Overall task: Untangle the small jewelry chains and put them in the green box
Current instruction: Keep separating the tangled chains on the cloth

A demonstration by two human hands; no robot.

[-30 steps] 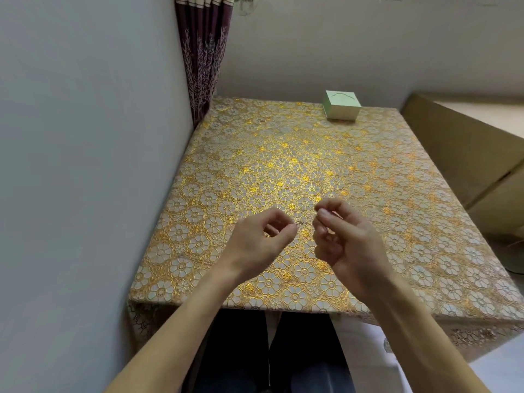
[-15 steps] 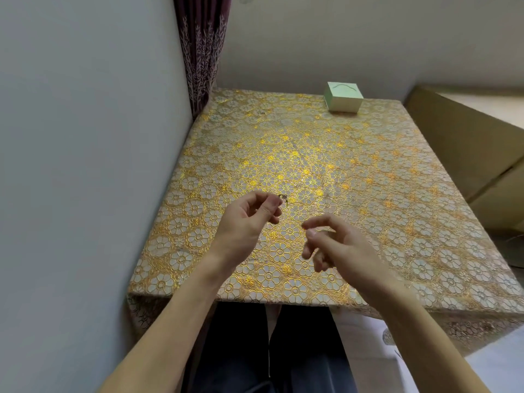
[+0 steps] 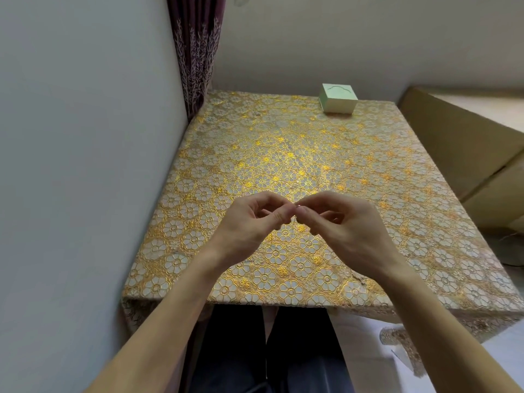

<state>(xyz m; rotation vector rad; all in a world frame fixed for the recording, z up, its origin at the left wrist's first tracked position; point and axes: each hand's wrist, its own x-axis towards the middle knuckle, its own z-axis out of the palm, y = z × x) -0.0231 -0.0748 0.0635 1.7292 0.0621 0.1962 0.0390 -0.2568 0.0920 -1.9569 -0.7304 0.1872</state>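
Hands apart half second ago; now left hand (image 3: 249,222) and right hand (image 3: 348,225) meet fingertip to fingertip, both pinching jewelry chain (image 3: 298,205), only small glint visible, above tablecloth (image 3: 255,137). Closed green box (image 3: 338,100) at far edge, well apart.

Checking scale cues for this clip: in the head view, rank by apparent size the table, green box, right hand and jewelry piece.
Largest: table.
Then right hand, enlarged by nearness to the camera.
Then green box.
Smallest: jewelry piece, a speck at the fingers.
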